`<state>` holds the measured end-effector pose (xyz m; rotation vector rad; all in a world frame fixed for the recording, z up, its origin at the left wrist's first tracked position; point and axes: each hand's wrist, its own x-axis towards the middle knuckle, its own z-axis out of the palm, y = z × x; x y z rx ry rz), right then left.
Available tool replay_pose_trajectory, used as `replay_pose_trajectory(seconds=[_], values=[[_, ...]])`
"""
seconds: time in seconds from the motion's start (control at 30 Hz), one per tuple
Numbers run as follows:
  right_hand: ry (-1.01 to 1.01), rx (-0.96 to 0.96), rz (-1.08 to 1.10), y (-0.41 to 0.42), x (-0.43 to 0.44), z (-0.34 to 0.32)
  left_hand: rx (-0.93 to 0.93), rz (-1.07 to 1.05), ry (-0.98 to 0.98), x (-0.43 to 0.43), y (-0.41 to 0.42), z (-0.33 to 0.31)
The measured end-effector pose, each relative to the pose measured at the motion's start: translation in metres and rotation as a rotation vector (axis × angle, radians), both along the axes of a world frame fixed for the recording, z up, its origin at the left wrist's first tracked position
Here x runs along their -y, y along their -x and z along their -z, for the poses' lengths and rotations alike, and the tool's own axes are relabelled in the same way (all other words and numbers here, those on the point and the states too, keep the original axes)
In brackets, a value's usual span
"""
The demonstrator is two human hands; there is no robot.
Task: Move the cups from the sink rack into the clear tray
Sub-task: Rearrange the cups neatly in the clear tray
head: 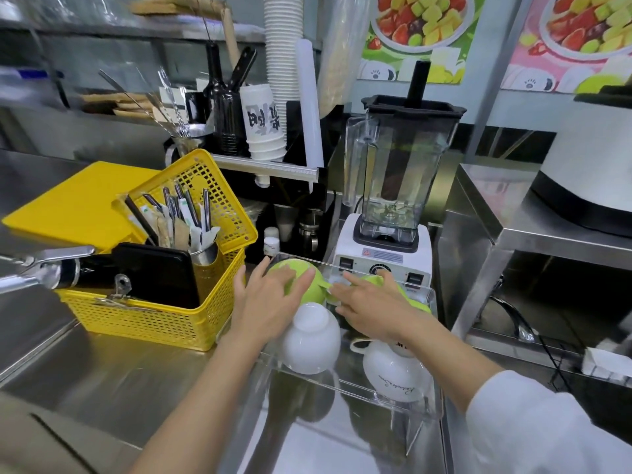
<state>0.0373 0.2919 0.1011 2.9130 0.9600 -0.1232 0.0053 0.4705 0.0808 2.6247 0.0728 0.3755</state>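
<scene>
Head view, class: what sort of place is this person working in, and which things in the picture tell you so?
Probably a drinks or juice shop's prep counter. A blender stands on a steel counter, tall stacks of paper cups rise behind it, and fruit posters hang on the wall.

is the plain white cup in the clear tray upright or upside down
Upside down: the plain white cup shows its base ring on top, mouth down on the clear tray floor.

Two cups in the see-through tray are light green. Two more cups are white, and one has thin dark writing. The basket is bright yellow. The blender base is white with black buttons. The surface is shiny silver.
</scene>
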Motion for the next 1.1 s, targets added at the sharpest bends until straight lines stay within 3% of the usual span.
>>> replay_pose_trajectory(seconds=[0.1,0.2,0.33,0.5,0.63,0.7,0.83,1.1], values=[[-0.051,-0.022,0.016,0.001,0.001,-0.001,0.021,0.006,-0.009,0.003,0.004,-0.002],[-0.274,-0.049,0.059,0.011,0.01,-0.009,0.12,0.028,-0.041,0.006,0.007,-0.005],[-0.52,-0.162,0.132,0.029,0.039,-0.021,0.179,0.262,0.015,0.026,0.022,-0.023],[-0.49,-0.051,0.205,0.053,0.081,-0.019,-0.05,0.56,-0.122,0.069,0.037,-0.022],[-0.489,-0.316,0.217,0.07,0.098,-0.01,-0.123,0.614,-0.312,0.088,0.034,-0.012],[-0.51,-0.342,0.227,0.079,0.102,-0.007,-0.2,0.667,-0.27,0.093,0.034,-0.01],[-0.468,-0.216,0.253,0.092,0.096,-0.004,-0.29,0.697,-0.201,0.1,0.034,-0.005],[-0.712,-0.198,0.234,0.096,0.096,0.004,-0.134,0.601,-0.046,0.096,0.048,-0.006]])
